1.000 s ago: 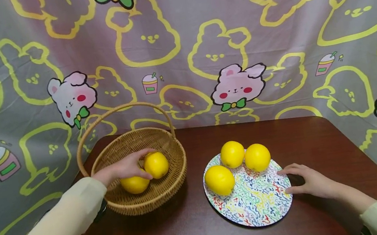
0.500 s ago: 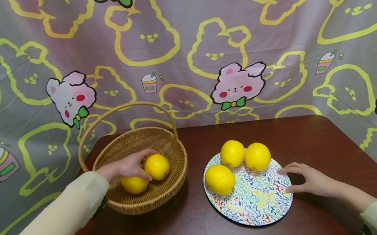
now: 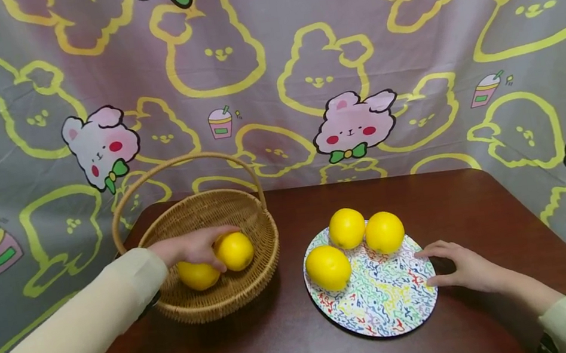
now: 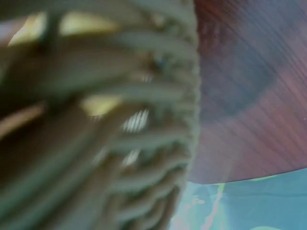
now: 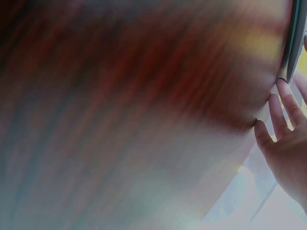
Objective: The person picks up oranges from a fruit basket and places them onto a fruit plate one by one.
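Note:
In the head view, my left hand reaches into a wicker basket. Its thumb and fingers curl round a round yellow fruit. Partly under that hand lies a second yellow fruit. My right hand is at the right rim of a patterned round plate, with thumb and fingers spread and fairly straight, fingertips at the edge. Three yellow fruits, at the left, back and right, sit on the plate. The left wrist view shows mostly blurred basket weave, hiding the left hand.
Basket and plate stand apart on a dark red-brown wooden table. The basket's tall arched handle rises over its bowl. A cartoon-printed cloth hangs behind the table and along both sides.
The view shifts slightly. My left hand stays around the fruit in the basket, with its forearm a little changed in angle. My right hand and the fruits on the plate hold their places.

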### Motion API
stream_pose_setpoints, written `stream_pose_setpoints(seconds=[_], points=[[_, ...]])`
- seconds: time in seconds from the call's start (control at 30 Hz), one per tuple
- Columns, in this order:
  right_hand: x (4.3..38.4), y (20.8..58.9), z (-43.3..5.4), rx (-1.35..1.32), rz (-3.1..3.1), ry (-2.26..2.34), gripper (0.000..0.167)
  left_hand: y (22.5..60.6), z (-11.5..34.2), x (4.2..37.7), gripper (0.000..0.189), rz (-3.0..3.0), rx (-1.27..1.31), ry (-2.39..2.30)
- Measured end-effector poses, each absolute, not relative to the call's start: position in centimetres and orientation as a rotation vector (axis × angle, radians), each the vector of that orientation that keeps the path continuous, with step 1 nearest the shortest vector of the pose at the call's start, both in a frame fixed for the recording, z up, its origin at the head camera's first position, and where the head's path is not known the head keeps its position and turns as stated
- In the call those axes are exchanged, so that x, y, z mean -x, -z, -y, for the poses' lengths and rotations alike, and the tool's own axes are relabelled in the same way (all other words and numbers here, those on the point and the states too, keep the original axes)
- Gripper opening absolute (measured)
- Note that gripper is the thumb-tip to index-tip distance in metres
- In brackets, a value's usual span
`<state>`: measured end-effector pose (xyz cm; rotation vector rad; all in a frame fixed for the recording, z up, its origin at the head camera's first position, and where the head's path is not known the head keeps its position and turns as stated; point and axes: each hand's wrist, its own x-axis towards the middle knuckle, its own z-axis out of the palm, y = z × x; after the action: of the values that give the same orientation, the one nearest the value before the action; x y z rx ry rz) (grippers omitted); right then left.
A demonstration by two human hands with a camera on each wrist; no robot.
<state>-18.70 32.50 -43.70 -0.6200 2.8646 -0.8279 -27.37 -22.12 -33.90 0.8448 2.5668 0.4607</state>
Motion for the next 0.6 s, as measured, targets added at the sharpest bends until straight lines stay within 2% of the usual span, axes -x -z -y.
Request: stream_pose_setpoints(seconds=[0.3,0.6], points=[[18.8,43.6,-32.4,0.592,-2.853,0.831,0.054,32.9,21.8,27.0,0.084,-2.555,-0.880,-0.409],[18.7,43.5,-32.4,0.593,-2.852,0.821,0.055,31.7,21.2,26.4,0.088,-2.511,-0.772,-0.394]])
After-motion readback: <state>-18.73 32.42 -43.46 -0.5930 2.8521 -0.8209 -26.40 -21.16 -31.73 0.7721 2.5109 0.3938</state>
